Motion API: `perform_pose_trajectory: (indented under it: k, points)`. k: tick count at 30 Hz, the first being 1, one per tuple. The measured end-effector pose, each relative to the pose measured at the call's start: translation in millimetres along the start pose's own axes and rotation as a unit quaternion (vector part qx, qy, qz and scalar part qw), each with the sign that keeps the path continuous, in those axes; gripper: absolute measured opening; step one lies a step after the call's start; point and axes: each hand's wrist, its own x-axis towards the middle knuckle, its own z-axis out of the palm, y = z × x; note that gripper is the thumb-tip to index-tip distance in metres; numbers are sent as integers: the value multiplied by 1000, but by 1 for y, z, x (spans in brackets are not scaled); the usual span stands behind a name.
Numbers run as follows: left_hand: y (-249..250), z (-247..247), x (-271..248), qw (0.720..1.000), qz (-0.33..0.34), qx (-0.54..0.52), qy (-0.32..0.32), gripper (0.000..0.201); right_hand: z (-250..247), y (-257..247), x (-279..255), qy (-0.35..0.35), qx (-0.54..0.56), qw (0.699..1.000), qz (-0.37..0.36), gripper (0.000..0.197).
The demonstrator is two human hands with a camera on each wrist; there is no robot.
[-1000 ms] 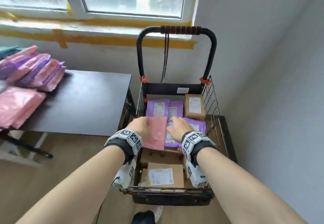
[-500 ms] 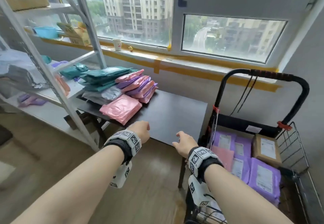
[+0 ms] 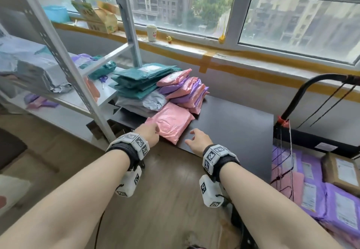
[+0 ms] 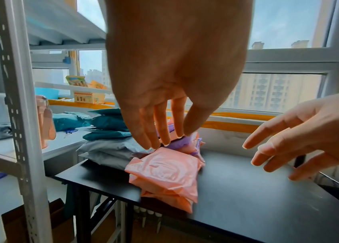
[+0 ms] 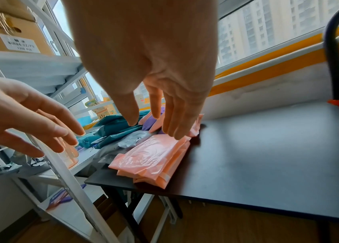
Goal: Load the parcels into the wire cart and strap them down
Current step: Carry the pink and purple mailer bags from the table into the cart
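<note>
A flat pink parcel lies at the near left corner of the black table, in front of a pile of teal, grey, pink and purple parcels. My left hand hovers at the pink parcel's near left edge, fingers straight and spread, holding nothing. My right hand hangs over the table's front edge just right of that parcel, fingers extended and empty. The wire cart stands at the right with purple, pink and brown parcels inside it.
A grey metal shelving rack stands left of the table, its upright close to my left wrist; bags lie on its shelves. The window sill carries a cup and cartons. The cart's black handle rises at the right.
My view swung left from the cart to the table. Both hands left the parcels in the cart and travelled over to the pink parcel on the table, reaching closer to it than half a second ago.
</note>
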Motion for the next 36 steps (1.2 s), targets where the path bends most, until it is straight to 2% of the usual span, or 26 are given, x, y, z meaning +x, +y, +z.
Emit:
perform_pose_trajectory:
  k: [5,10,14,19,22,24,29,36]
  points:
    - [-34,-1,61,998,-41,-42,1,30,24,-12,71,-8,36,999,29,41]
    - [-54,7,126,997,-60,-40,-40,33,40,-4,140,-8,99,991,90,64]
    - [-62,21,169,993,-71,-50,-74,41,49,8,176,13,139,980,145,72]
    - [-61,35,196,986,-75,-112,-94,33,67,21,201,9,242,949,204,68]
    - [-60,37,200,982,-82,-138,-104,33,83,38,217,14,305,929,210,81]
    - [-60,38,200,979,-88,-149,-110,35,80,34,215,10,331,921,207,85]
    - [-55,32,195,966,-82,-203,-138,54,70,35,206,23,352,916,193,59]
    - [-37,13,156,945,-52,-289,-146,67,38,29,153,73,368,916,144,68]
